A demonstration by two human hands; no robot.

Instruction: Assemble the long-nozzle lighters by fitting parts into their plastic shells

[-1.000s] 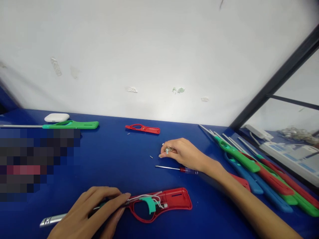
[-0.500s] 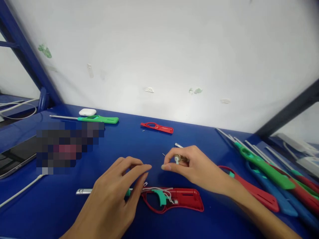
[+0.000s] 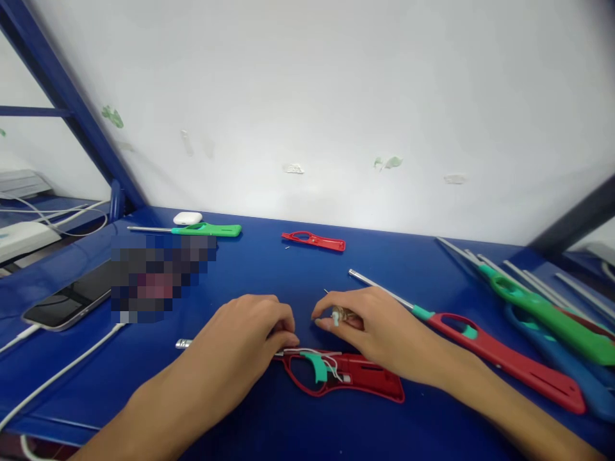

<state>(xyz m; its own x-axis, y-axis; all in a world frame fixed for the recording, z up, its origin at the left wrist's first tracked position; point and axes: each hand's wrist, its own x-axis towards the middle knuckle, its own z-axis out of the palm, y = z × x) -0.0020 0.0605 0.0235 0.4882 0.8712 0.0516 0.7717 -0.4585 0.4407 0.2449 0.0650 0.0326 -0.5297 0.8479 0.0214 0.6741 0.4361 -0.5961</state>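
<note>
An opened red lighter half-shell (image 3: 355, 378) with a teal trigger and white wires lies on the blue table (image 3: 269, 275) in front of me. Its metal tube sticks out left under my left hand (image 3: 250, 339), whose curled fingers press down on the tube near the shell. My right hand (image 3: 369, 326) hovers just above the shell and pinches a small brass-coloured part (image 3: 339, 315) with a pale tip.
A closed red lighter (image 3: 485, 349) lies right of my right hand. Several green, blue and red lighters (image 3: 548, 307) are piled at the far right. A red shell half (image 3: 314, 241), a green lighter (image 3: 202, 229), a white case (image 3: 187, 218), a phone (image 3: 67, 298) and cables lie farther off.
My right hand brought the small part from the table's middle toward the open shell. My left hand lifted and settled back on the tube. The view swung left.
</note>
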